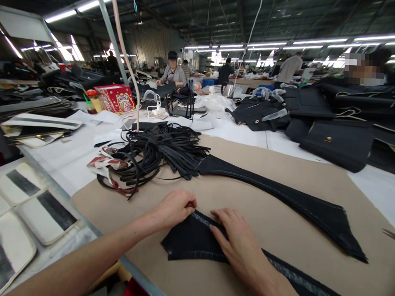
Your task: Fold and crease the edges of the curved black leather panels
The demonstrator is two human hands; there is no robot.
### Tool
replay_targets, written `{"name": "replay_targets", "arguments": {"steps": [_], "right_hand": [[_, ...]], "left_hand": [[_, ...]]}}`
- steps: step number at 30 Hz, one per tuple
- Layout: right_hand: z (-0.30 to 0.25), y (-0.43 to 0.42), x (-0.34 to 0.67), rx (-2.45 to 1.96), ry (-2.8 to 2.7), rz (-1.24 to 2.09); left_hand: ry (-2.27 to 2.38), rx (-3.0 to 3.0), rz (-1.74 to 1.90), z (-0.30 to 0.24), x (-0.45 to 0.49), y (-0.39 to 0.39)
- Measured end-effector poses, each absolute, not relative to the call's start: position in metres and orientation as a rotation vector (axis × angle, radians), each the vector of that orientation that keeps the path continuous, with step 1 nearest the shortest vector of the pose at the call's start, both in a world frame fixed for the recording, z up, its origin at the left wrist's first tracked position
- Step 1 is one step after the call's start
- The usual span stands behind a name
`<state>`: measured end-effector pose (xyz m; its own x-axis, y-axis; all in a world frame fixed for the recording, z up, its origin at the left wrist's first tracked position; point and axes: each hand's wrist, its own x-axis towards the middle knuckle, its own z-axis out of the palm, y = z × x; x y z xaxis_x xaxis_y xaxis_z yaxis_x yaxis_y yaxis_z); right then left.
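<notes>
A black leather-like panel [190, 239], wide at its left end, lies on the brown sheet under my hands. A band of whitish, glue-like marks runs along its upper edge. My left hand [177, 208] is closed in a pinch at the panel's upper left corner, and the fingertips partly hide what they grip. Lying flat over the panel, my right hand [234, 237] has its fingers stretched and its thumb apart, covering the middle. Beyond them rests a stack of similar curved black panels [264, 181]. Its left end meets a heap of thin black strips [164, 148].
The brown sheet [314, 179] covers the table's front. White panels with black bands [47, 215] lie lower left, past a metal table edge. Black bag pieces [338, 141] are piled at right. A red box [114, 98] and hanging cord [135, 84] stand behind. Co-workers [173, 72] are farther back.
</notes>
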<state>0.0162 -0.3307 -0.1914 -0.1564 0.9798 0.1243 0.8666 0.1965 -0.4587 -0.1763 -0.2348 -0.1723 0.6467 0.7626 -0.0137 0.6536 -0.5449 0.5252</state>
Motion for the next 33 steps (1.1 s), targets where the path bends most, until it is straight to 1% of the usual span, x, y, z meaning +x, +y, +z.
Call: {"name": "replay_targets", "arguments": {"steps": [6, 13, 20, 23, 27, 33], "right_hand": [[-0.189, -0.319, -0.001, -1.847, -2.097, 0.327], [-0.189, -0.314, 0.001, -1.833, -2.023, 0.416], [-0.190, -0.313, 0.004, -1.764, -2.075, 0.520], [-0.199, -0.315, 0.008, -1.621, -2.117, 0.449], [-0.209, -0.321, 0.011, -1.509, -2.195, 0.277], [-0.216, -0.329, 0.009, -1.424, -2.384, -0.019]], "left_hand": [[1.036, 2.382, 0.191, -0.171, -0.177, -0.223], [0.929, 2.495, 0.270, -0.176, -0.182, -0.223], [0.837, 2.622, 0.306, -0.182, -0.187, -0.226], [0.833, 2.691, 0.334, -0.186, -0.189, -0.230], [0.780, 2.806, 0.326, -0.186, -0.192, -0.238], [0.567, 3.230, 0.342, -0.190, -0.195, -0.243]]}}
